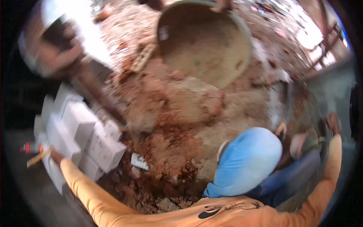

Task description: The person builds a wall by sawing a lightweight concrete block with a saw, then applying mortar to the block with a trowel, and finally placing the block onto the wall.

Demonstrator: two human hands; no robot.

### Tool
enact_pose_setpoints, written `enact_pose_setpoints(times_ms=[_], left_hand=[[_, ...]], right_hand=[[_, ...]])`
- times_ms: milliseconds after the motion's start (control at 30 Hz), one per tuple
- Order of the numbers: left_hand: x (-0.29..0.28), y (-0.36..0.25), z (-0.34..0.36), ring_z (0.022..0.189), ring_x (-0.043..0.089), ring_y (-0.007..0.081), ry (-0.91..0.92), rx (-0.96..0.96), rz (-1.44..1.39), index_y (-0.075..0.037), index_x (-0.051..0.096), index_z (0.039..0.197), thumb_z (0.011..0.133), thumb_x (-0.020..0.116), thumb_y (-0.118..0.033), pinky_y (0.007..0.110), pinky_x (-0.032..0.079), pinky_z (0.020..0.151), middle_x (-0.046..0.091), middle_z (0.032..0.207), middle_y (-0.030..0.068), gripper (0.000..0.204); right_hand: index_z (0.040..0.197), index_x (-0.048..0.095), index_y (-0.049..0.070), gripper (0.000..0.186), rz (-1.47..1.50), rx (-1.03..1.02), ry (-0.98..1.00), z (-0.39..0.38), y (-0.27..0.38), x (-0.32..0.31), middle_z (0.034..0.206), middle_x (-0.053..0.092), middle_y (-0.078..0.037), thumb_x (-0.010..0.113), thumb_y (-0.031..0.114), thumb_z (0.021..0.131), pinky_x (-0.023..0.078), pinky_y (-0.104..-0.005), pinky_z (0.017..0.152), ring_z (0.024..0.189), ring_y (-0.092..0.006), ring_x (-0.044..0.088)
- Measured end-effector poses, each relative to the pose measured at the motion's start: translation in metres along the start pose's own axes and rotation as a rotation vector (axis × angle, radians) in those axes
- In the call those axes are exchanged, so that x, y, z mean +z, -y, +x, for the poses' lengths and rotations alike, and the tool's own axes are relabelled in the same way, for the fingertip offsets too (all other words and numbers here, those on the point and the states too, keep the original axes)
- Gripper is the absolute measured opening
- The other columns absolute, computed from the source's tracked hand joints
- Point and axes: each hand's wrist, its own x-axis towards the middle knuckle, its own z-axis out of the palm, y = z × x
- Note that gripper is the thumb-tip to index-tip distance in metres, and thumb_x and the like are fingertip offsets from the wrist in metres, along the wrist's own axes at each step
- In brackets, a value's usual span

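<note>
My left hand [56,156] reaches out beside a stack of white blocks [81,121]. Next to it are a short yellowish stick [38,158] and a small red-and-orange object [31,148]. Blur hides its fingers and whether it grips either one. On the far right, my right hand [332,123] lies against a grey wall [332,89], its fingers seemingly stretched out. My bent knee [249,159], in faded blue jeans, rises between my arms. Ahead, a large muddy basin [206,45] is tipped, with another person's hand [222,5] at its rim.
Reddish-brown, uneven soil [166,132] covers the ground, with a white broken chunk [139,161] on it. A perforated brick [143,58] lies left of the basin. At upper left, a blurred hand-like shape [64,53] appears above a long brown bar [96,92].
</note>
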Motion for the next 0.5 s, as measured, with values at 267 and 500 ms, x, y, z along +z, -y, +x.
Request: enact_pose_setpoints(times_ms=[267, 500], left_hand=[[-0.066, 0.007, 0.011, 0.094, 0.069, 0.0376, 0.321, -0.248, -0.031, 0.002, 0.066, 0.097, 0.103, 0.042, -0.02, 0.042, 0.057, 0.075, 0.069, 0.105, 0.022, 0.034], [-0.195, -0.178, 0.086, 0.099, 0.068, 0.038, 0.126, 0.188, -0.381, 0.003, 0.065, 0.106, 0.099, 0.05, -0.024, 0.042, 0.054, 0.083, 0.068, 0.109, 0.023, 0.031]], right_hand=[[0.099, 0.062, -0.003, 0.04, 0.246, 0.144, 0.223, 0.013, 0.073, -0.061, 0.101, 0.062, -0.027, 0.064, 0.035, 0.084, 0.045, -0.0461, 0.081, 0.098, -0.0394, 0.059], [0.096, 0.068, -0.002, 0.036, 0.619, 0.194, 0.013, -0.025, 0.143, -0.097, 0.083, 0.068, -0.02, 0.073, 0.032, 0.084, 0.052, -0.0408, 0.07, 0.074, -0.0267, 0.064]])
